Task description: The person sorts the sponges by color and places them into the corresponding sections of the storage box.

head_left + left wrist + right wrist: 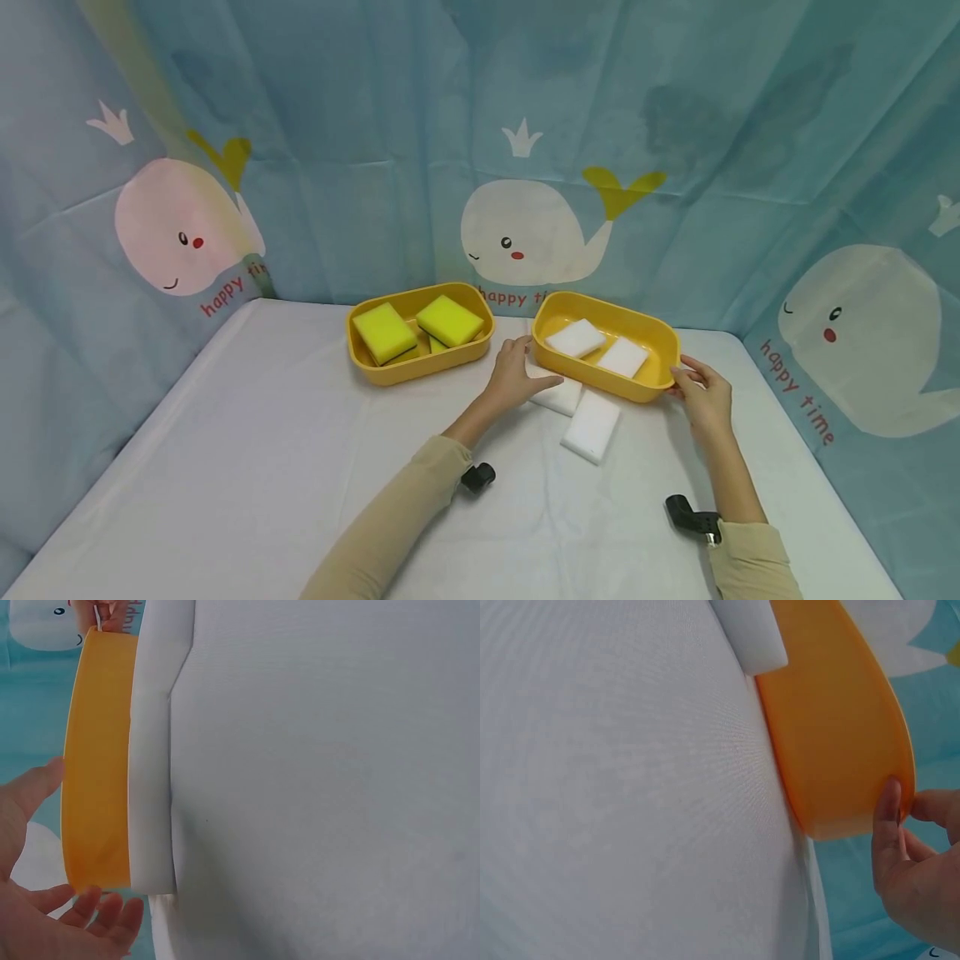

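Note:
A yellow tray [604,384] at the back right holds two white sponges [576,338]. My right hand [703,398] pinches its right rim, with the thumb [887,806] against the outer wall. At the tray's left end is my left hand [512,379], thumb and fingers spread apart around the corner. Its fingertips [90,895] are at the end wall, which it does not grip. Two more white sponges lie on the table in front of the tray; one [591,427] shows whole, the other [558,395] is partly behind the left hand.
A second yellow tray [397,374] to the left holds several yellow-green sponges [385,332]. Both trays stand on a white-covered table [247,467] near its back edge. Blue whale-print curtains [360,167] hang behind and at the sides.

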The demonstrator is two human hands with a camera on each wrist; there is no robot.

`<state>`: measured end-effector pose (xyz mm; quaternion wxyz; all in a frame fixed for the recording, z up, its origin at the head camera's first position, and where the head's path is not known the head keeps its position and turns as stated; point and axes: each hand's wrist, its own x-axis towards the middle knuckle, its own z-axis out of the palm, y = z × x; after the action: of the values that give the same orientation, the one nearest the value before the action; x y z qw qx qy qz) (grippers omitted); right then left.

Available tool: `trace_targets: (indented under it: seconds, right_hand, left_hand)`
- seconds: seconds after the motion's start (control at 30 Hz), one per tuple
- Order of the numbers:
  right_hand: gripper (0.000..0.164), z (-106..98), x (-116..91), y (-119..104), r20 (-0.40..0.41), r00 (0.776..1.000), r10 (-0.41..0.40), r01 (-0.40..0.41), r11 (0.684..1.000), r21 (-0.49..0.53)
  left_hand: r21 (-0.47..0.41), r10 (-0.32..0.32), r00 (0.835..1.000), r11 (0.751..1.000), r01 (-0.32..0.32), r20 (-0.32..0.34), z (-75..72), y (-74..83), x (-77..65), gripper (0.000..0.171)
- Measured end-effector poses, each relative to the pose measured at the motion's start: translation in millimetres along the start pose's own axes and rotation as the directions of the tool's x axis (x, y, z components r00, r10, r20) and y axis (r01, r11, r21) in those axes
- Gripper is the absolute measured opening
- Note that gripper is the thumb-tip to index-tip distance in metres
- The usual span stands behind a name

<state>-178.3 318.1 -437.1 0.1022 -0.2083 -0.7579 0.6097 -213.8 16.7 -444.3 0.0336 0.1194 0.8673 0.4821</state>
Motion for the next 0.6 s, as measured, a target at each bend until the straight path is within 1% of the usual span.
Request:
trace_targets:
  seconds: [0.2, 0.4, 0.6]
  right_hand:
    - [0.052, 1, 0, -1, -0.004, 1.0, 0.003, -0.003, 1.0, -0.007]
    - [0.053, 2, -1, 0, -0.002, 1.0, 0.012, -0.012, 1.0, -0.001]
    - [0.053, 1, -1, -1, -0.005, 1.0, 0.019, -0.019, 1.0, -0.011]
  left_hand:
    - [0.003, -0.02, 0.998, 1.0, 0.02, 0.06, 0.9, -5.3, -2.2, 0.095]
    - [0.055, -0.021, 0.995, 0.998, 0.016, 0.097, 2.3, -12.9, -1.2, 0.095]
    - [0.094, -0.036, 0.985, 0.995, 0.02, 0.171, 0.8, -16.1, -2.5, 0.097]
